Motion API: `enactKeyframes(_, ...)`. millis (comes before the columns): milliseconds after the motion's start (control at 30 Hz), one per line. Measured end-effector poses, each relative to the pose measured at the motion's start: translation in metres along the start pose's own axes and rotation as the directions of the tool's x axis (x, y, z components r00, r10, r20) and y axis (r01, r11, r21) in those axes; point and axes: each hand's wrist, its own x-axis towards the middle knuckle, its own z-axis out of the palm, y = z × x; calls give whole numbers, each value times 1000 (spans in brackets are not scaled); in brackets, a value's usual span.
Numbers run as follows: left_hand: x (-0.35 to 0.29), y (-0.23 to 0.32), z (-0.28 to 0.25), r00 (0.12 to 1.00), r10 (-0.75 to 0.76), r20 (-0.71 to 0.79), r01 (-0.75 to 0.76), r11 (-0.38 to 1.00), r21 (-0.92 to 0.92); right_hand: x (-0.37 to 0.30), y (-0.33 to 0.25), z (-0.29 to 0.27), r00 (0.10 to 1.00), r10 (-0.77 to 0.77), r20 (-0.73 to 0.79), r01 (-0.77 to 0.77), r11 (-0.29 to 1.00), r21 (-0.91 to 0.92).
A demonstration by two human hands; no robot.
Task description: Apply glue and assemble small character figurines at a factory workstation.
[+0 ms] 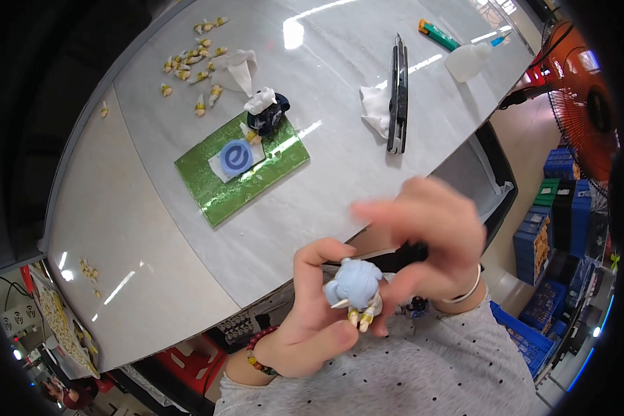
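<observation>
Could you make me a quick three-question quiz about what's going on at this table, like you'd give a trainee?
1. True or false: the left hand holds the pale blue figurine.
2. What lies under the blue disc? A) the green mat B) the white bottle C) a red tray
3. Fill in: the long black tool lies partly on a white ____.

Key
1. True; the right hand works close above it, holding a black tool.
2. A
3. cloth
</observation>
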Motion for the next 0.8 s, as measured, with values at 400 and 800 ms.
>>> enactKeyframes(400,0,6,-1,993,91,76,-77,982,-173,13,84,-85,540,41,-840,-219,971,-93)
enactKeyframes(800,0,12,-5,966,253,49,-246,963,-113,24,98,-93,751,136,-646,-299,943,-149)
